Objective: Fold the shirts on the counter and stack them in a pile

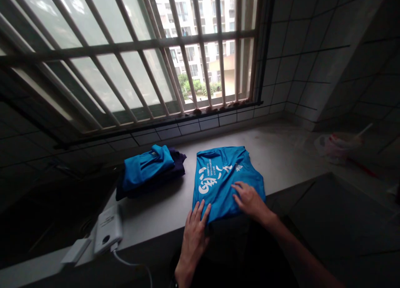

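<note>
A blue shirt [223, 167] with white printed lettering lies spread on the counter in front of me, its near edge at the counter's front. My left hand [195, 229] rests on its lower left corner, fingers stretched out and slightly apart. On the lower right part of the cloth lies my right hand [248, 198], fingers spread and a little bent, holding nothing that I can see. Left of the shirt sits a pile of folded clothes, a bright blue garment [146, 167] on top of a dark purple one [179, 165].
A white power bank [108, 229] with a plugged-in cable [131, 264] lies at the counter's left front, beside a small white box-like object [76, 251]. A plastic bag [339, 146] stands at the far right. A barred window [150, 44] rises behind the counter [156, 217].
</note>
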Available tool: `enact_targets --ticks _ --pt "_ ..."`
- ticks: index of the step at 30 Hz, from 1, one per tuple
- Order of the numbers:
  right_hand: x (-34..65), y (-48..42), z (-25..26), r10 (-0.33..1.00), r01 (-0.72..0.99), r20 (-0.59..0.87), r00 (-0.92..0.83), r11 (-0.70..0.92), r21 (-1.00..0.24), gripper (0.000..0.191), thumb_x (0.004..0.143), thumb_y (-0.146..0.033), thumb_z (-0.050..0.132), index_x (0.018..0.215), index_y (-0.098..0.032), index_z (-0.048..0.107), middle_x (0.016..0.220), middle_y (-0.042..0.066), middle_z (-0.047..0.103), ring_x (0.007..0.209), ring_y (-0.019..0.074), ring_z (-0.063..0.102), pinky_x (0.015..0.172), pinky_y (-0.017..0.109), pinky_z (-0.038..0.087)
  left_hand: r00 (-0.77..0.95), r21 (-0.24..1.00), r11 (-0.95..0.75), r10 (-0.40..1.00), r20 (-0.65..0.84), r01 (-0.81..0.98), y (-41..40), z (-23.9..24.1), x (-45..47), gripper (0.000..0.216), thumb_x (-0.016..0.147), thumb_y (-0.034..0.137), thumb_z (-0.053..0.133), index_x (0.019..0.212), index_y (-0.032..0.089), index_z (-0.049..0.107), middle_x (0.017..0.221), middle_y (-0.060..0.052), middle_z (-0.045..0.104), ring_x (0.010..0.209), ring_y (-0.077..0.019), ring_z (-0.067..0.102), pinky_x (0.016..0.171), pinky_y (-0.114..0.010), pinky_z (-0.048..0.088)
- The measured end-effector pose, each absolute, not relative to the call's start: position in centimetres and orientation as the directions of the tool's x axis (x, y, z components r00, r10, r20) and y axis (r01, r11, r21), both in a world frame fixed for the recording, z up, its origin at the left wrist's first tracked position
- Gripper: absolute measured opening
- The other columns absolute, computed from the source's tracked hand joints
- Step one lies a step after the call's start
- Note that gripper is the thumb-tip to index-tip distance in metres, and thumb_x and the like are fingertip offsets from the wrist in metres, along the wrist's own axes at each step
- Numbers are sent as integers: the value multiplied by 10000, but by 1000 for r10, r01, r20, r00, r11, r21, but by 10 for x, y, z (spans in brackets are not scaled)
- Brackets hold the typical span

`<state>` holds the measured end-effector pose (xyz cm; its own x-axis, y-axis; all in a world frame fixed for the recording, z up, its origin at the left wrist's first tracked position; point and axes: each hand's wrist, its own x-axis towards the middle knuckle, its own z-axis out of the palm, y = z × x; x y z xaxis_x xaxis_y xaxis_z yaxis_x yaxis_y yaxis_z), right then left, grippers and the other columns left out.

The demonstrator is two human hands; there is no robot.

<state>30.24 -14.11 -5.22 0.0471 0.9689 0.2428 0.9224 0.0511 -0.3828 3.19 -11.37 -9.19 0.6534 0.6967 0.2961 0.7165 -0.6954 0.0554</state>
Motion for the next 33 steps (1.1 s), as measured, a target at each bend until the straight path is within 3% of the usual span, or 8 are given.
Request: enact_targets --ticks 5,11,18,23,25,27,29,33 --pt "253 -192 -117 854 926 520 -30 219 -307 699 872 -182 612 1540 -247 416 1539 127 493 1422 303 457 1170 521 364 604 -47 -647 680 416 761 -111 -106 35 747 868 -35 453 1526 319 452 1542 -81 528 1402 -267 504 1100 -458 452" --pt "254 -169 -141 606 944 795 34 241 -224 512 863 36 440 1255 -243 615 1239 81 693 1222 208 606 1087 417 407 661 -46 -684 682 313 728 -106 -70 37 573 907 -12 468 1360 295 636 1303 -86 699 1149 -228 659 961 -384 528" --pt "293 -207 -86 693 873 720 -24 366 -323 394 784 59 463 999 -218 642 873 34 704 825 189 666 770 311 508 653 28 -685 705 277 728 -128 -50 -3 418 888 20 472 1132 253 720 1015 -42 760 903 -201 710 832 -313 532" --pt "336 -186 -9 882 838 458 -108 328 -435 467 701 34 519 1045 -241 674 998 22 743 921 196 696 836 305 521 569 68 -647 712 411 760 -102 -3 0 267 966 212 487 1108 238 711 967 -63 772 868 -226 719 831 -336 521" --pt "344 -158 19 868 878 496 -28 258 -402 433 769 -5 525 1098 -240 680 1023 43 739 976 221 688 913 361 515 473 88 -560 765 437 824 -77 22 23 262 989 290 480 1051 209 722 915 -85 760 820 -240 710 831 -365 525" --pt "340 -130 34 765 905 614 195 102 -414 438 854 -37 479 1213 -215 657 1112 98 715 1101 263 650 1014 449 476 348 107 -467 775 528 878 -48 35 49 331 997 285 440 1155 155 700 1002 -136 749 924 -277 707 894 -417 525" --pt "323 -110 30 659 886 677 329 34 -463 489 911 -75 437 1362 -191 586 1257 145 662 1235 287 586 1074 491 442 206 138 -380 732 649 915 -23 30 69 441 990 263 428 1369 99 582 1299 -212 656 1181 -311 638 1018 -460 485" --pt "279 -103 -28 817 893 560 141 140 -428 503 963 -181 448 1456 -223 535 1475 123 563 1388 284 487 1122 481 421 433 70 -535 747 504 842 -3 -22 77 487 962 212 449 1433 144 551 1429 -183 595 1295 -276 587 1065 -411 485"
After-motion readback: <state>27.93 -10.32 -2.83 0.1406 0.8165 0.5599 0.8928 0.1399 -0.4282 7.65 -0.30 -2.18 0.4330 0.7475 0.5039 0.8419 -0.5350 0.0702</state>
